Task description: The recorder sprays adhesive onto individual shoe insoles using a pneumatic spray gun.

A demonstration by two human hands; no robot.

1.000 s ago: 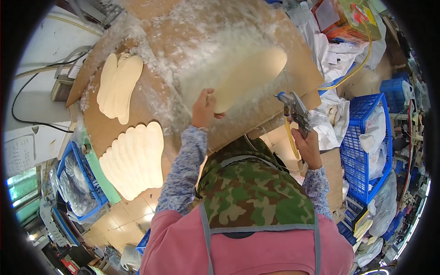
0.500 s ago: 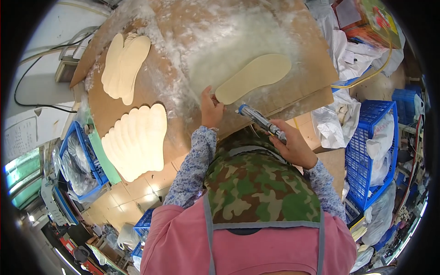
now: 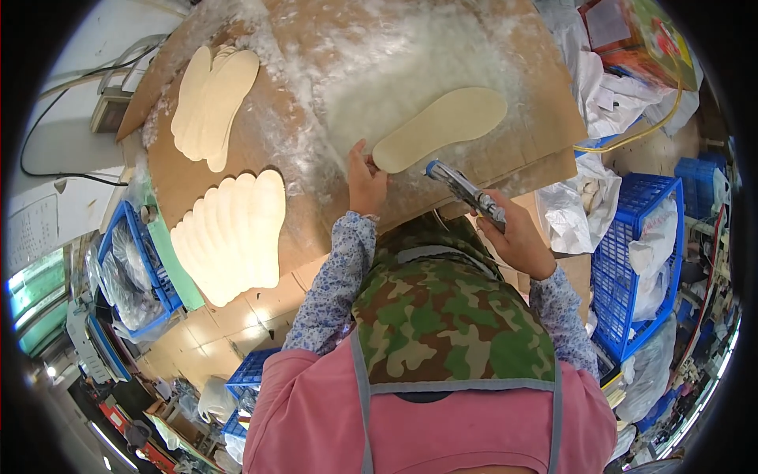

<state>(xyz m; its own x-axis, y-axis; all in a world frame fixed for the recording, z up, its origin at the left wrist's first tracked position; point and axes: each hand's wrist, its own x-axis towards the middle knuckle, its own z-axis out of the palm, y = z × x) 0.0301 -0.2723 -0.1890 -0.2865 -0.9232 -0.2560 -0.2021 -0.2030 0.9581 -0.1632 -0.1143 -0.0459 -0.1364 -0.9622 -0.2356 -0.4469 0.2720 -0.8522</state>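
Observation:
A single pale cream insole (image 3: 442,126) lies flat on the cardboard, its narrower left end at my left hand (image 3: 367,182). The fingers are curled at that edge, thumb on the near side, and seem to pinch it; the fingertips are partly hidden. My right hand (image 3: 517,241) is wrapped round a silver spray gun (image 3: 466,189) with a blue tip, which points up and left toward the insole's near edge without touching it. Fanned insoles (image 3: 233,237) lie to the left, and another overlapping bunch of insoles (image 3: 209,107) rests behind them.
The cardboard sheet (image 3: 308,229) carries white fibrous residue. Blue crates (image 3: 624,276) with bags stand on the right, beside a yellow hose (image 3: 647,130) and a colourful box (image 3: 624,31). Another blue crate (image 3: 170,292) sits at left, near a black cable (image 3: 59,178).
My right hand has shifted the spray gun to the right and a little farther away, along the insole's near edge. My left hand stays at the insole's left end.

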